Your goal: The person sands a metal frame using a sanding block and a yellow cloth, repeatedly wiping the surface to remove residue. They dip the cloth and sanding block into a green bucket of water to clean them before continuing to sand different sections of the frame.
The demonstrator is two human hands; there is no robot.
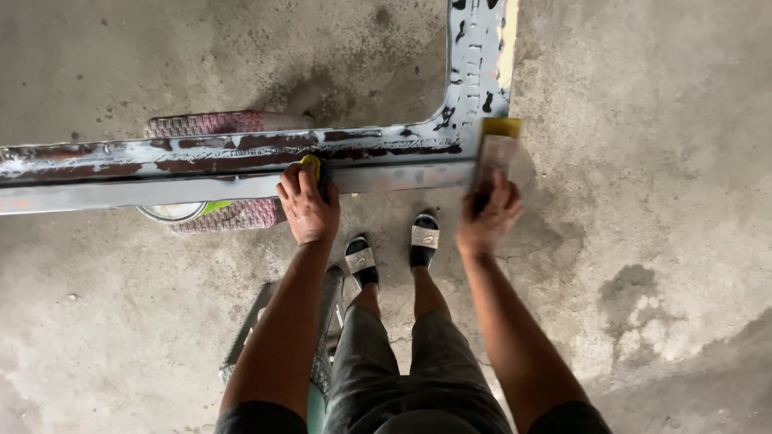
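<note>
Head view: a grey metal frame [201,173], patchy with rust-brown and worn paint, is seen lying across the shot, its corner bent upward at the right. The left hand [308,205] is pressed on the frame's lower rail, fingers clenched over a small yellow-green pad [312,163]. The right hand [488,217] is closed around a flat yellowish sanding block [496,149], held against the frame's corner; this hand is blurred. A woven pinkish stool [217,124] is seen under the frame, a round tin [173,211] just beside it. Sandalled feet [394,245] are planted on the stained concrete floor [643,241].
</note>
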